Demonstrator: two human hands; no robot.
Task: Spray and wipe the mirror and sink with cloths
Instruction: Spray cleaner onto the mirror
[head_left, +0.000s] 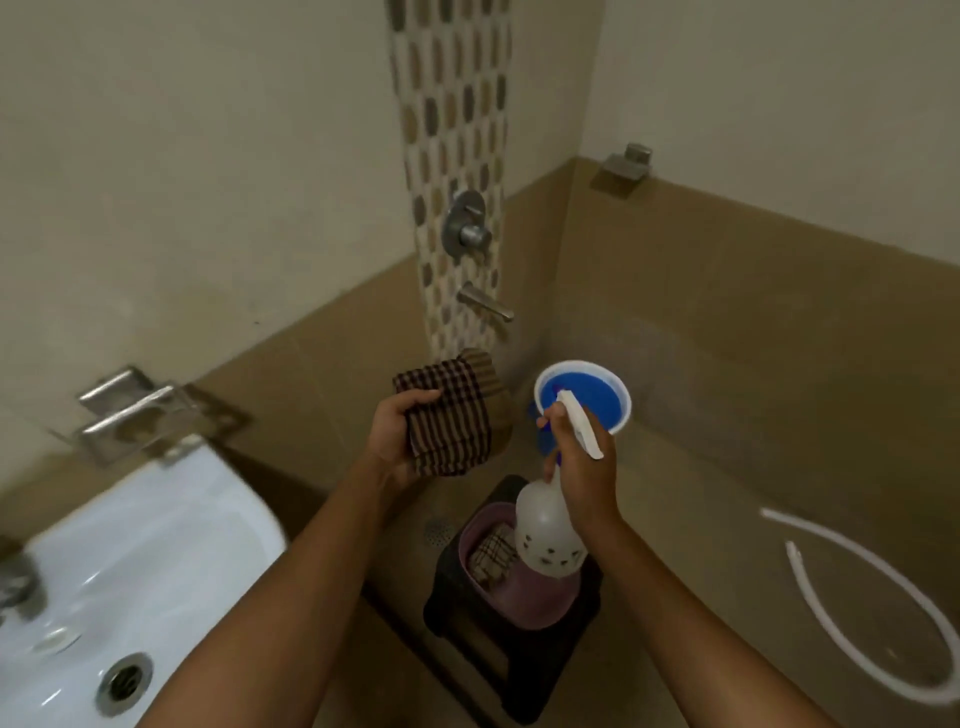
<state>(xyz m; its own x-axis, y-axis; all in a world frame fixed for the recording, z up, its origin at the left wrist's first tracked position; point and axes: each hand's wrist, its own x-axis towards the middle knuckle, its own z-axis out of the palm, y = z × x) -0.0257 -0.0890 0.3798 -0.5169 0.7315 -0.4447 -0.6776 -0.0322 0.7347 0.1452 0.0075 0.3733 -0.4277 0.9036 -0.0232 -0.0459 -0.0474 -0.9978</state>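
Note:
My left hand grips a folded brown checked cloth, held up in the middle of the view. My right hand is closed around the neck of a translucent white spray bottle, which hangs nozzle-up over a pink basin. The white sink with its metal drain lies at the lower left, apart from both hands. No mirror is in view.
A pink basin holding another checked cloth sits on a dark stool below my hands. A blue bucket stands on the floor beyond. Shower valve and spout on the tiled wall; white hose lies at right.

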